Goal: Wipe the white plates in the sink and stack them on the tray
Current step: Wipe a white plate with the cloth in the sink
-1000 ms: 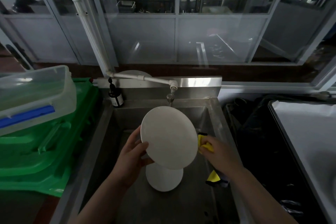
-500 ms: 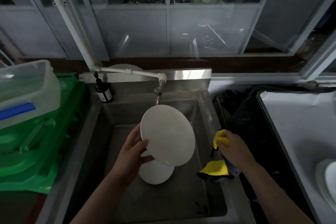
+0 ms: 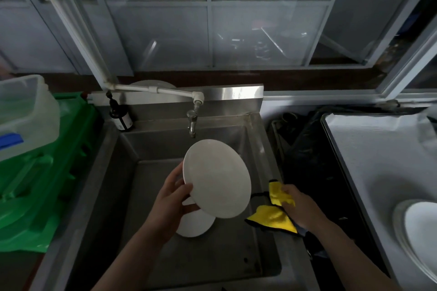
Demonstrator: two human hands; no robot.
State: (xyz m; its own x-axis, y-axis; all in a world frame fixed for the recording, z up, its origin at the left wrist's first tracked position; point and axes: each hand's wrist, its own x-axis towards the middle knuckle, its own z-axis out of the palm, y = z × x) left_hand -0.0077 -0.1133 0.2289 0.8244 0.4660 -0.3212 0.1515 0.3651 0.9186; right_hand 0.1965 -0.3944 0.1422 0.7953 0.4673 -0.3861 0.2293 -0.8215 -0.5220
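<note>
My left hand [image 3: 171, 201] grips a white plate [image 3: 216, 178] by its left rim and holds it tilted above the steel sink [image 3: 132, 149]. Under it, a second white plate [image 3: 196, 224] lies on the sink floor, partly hidden. My right hand [image 3: 299, 208] holds a yellow cloth [image 3: 275, 212] over the sink's right rim, apart from the held plate. At the far right, a white plate [image 3: 423, 227] sits on a round metal tray [image 3: 399, 215], cut off by the frame edge.
A tap [image 3: 192, 123] hangs over the sink's back. A dark soap bottle [image 3: 120, 117] stands at the back left corner. Green crates [image 3: 47, 172] with a clear plastic box [image 3: 26, 113] are on the left. A white-covered counter [image 3: 369, 149] is on the right, black bags [image 3: 305, 156] between.
My right hand has pulled the yellow cloth away from the plate's right edge to the sink's right rim. The view has turned right, showing the tray and its plate.
</note>
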